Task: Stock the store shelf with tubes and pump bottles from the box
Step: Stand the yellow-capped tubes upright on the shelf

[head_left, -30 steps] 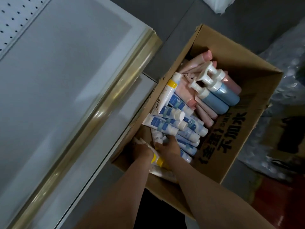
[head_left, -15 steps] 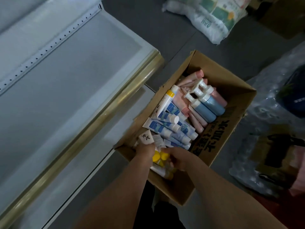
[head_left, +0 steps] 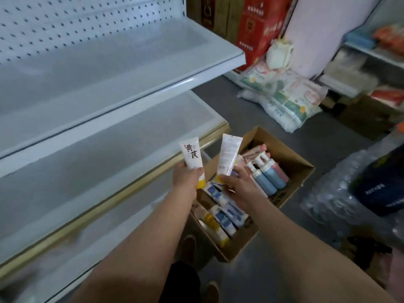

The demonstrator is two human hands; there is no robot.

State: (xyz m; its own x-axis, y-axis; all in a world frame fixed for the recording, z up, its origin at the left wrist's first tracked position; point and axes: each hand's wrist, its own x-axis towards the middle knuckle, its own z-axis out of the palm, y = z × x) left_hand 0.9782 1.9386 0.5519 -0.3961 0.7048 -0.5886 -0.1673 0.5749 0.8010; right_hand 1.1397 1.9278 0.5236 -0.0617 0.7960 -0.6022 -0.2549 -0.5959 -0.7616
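My left hand (head_left: pixel 187 179) grips a white tube with a yellow cap and black characters (head_left: pixel 191 154), held upright by its cap end. My right hand (head_left: pixel 237 185) holds a second white yellow-capped tube (head_left: pixel 228 155), its printed back facing me. Both tubes are raised above the open cardboard box (head_left: pixel 290 159) on the floor. Inside the box lie blue-and-white tubes (head_left: pixel 227 213), pink tubes (head_left: pixel 254 149) and blue and pink pump bottles (head_left: pixel 267 179). The white store shelf with a gold front rail (head_left: pixel 122 189) stands bare just left of my hands.
A higher bare white shelf (head_left: pixel 140 68) juts out above, backed by pegboard. White sacks (head_left: pixel 284 95) and red cartons (head_left: pixel 258 29) sit on the grey floor beyond the box. Shrink-wrapped bottles (head_left: pixel 341 193) crowd the right. My shoes (head_left: pixel 212 289) are below.
Both hands have risen out of the box, each lifting a white yellow-capped tube up to the level of the gold-railed shelf. The view has tilted upward, revealing the higher shelf and the goods behind.
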